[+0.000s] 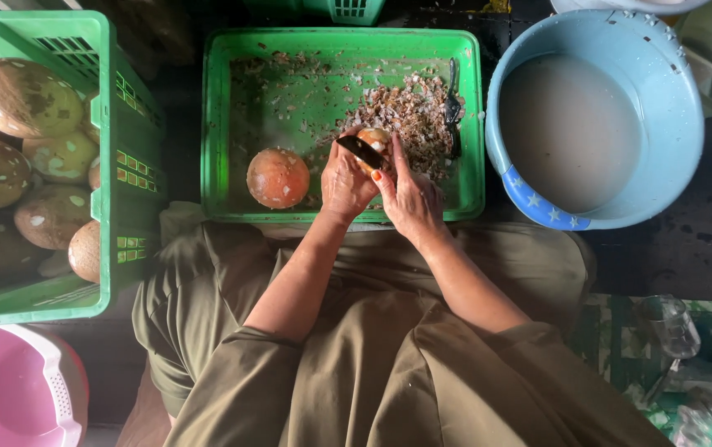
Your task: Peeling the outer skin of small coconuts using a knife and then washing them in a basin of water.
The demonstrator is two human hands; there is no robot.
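Peeling step going on, looks like: left hand (346,184) gripping dark-bladed knife (361,151), fingers clenched round handle, blade sitting against small round brown-and-white peeled fruit (375,139). Right hand (409,199) cupping that fruit, fingers wrapped on it, over shallow green plastic tray (223,124).

Next move probably needing turn of fruit so fresh skin is meeting blade, thumb staying clear of edge.

Counting: one more orange-brown round fruit (278,177) lying in tray, one pile of brown shavings (409,116), roughly seven or eight unpeeled ones in green plastic crate (128,124), one light blue basin of cloudy water (670,74).
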